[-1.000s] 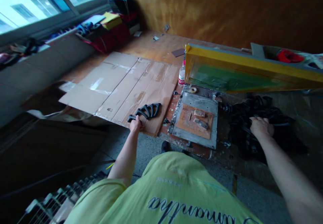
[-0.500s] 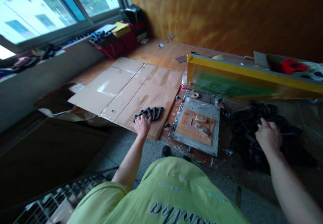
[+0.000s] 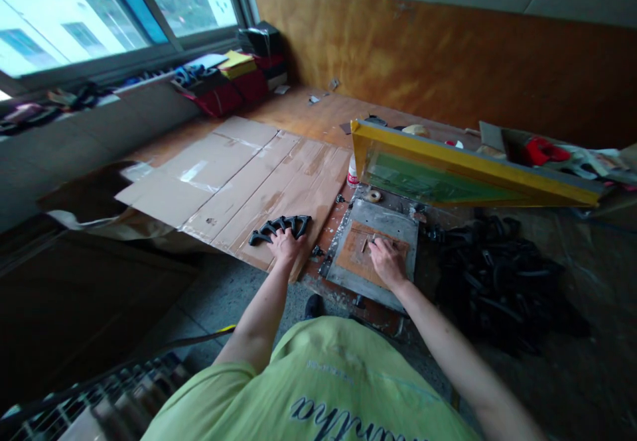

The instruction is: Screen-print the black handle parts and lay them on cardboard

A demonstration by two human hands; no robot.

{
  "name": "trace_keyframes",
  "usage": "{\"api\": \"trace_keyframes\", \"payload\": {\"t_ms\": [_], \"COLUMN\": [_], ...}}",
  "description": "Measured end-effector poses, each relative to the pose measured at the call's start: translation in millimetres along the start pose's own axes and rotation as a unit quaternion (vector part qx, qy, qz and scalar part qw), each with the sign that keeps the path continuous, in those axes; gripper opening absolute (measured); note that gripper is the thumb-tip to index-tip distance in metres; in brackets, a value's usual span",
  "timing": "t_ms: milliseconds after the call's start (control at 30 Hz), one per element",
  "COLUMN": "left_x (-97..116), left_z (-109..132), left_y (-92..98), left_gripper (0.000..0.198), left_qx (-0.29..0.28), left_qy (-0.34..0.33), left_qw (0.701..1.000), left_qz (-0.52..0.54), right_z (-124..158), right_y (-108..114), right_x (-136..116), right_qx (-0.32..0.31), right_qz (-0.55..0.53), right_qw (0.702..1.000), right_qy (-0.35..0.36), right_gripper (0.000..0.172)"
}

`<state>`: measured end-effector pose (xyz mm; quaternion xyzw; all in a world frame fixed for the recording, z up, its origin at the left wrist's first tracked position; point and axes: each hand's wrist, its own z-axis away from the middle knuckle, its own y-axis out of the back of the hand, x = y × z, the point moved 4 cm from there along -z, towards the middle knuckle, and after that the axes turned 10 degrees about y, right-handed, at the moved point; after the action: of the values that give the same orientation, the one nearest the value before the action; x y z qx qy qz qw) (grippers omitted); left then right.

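A row of black curved plastic pieces (image 3: 266, 229), shaped like handles, lies near the front edge of the flattened cardboard (image 3: 249, 186). My left hand (image 3: 284, 245) reaches over the right part of that row, its fingers bent around a black piece. To the right, my right hand (image 3: 387, 260) is over a brown board (image 3: 355, 258) that lies on a grey metal plate (image 3: 371, 213). Its fingers are drawn together; whatever they grip is hidden. The hand covers most of the small blocks on the board, while a thin stick (image 3: 365, 243) shows beside the fingertips.
A yellow-edged screen frame (image 3: 468, 166) stands tilted behind the plate. Beside it are a bottle (image 3: 353, 170) and a tape roll (image 3: 373, 195). More black pieces (image 3: 502, 282) are heaped at the right. Clamp screws (image 3: 317, 251) stick up between cardboard and plate.
My right hand has come left from the black heap to the brown board. My left hand has shifted right along the row of black pieces. The view has tilted up slightly.
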<state>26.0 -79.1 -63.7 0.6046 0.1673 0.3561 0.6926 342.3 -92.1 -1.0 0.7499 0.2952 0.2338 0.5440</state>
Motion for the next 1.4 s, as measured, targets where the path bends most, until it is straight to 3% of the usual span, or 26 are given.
{"api": "trace_keyframes", "payload": {"t_ms": [167, 300, 467, 567, 667, 800, 967, 1067, 1200, 1400], "left_x": [-3.9, -7.2, -9.6, -7.8, 0.2, 21.6, 62.2, 91.4, 131.4, 181.8], "left_z": [-3.0, -7.1, -15.2, -35.9, -76.3, -151.7, -245.5, -291.8, -341.2, -396.2], "left_y": [-1.3, -1.4, 13.9, 26.5, 37.6, 53.4, 76.0, 84.7, 85.4, 71.5], "left_gripper": [0.060, 0.054, 0.047, 0.048, 0.050, 0.050, 0.047, 0.047, 0.048, 0.054], "left_qx": [0.004, 0.014, 0.031, 0.045, 0.059, 0.064, 0.052, 0.034, 0.004, -0.010], "left_qy": [-0.021, -0.018, -0.014, -0.023, -0.048, -0.103, -0.196, -0.240, -0.272, -0.293], "left_qw": [1.000, 1.000, 0.999, 0.999, 0.997, 0.992, 0.979, 0.970, 0.962, 0.956], "left_qz": [0.004, 0.010, 0.009, 0.008, 0.015, 0.030, 0.020, 0.011, -0.006, -0.024], "right_z": [-9.0, -2.0, 8.4, 9.6, 10.2, 14.5, 19.7, 19.8, 20.3, 22.3], "right_y": [-6.6, -7.1, -13.9, -19.3, -25.6, -33.9, -34.3, -30.1, -27.5, -24.7], "right_x": [-10.3, 3.0, 23.2, 27.9, 33.7, 43.5, 38.5, 27.4, 16.9, 7.3], "right_qx": [0.004, 0.046, 0.074, 0.070, 0.074, 0.088, 0.089, 0.099, 0.087, 0.070], "right_qz": [-0.039, -0.074, -0.108, -0.132, -0.160, -0.179, -0.117, -0.055, -0.002, 0.045], "right_qw": [0.999, 0.995, 0.990, 0.988, 0.984, 0.978, 0.976, 0.976, 0.976, 0.971], "right_qy": [0.036, 0.042, 0.043, 0.033, 0.005, -0.062, -0.163, -0.185, -0.198, -0.226], "right_gripper": [0.031, 0.033, 0.034, 0.036, 0.037, 0.039, 0.051, 0.056, 0.056, 0.055]}}
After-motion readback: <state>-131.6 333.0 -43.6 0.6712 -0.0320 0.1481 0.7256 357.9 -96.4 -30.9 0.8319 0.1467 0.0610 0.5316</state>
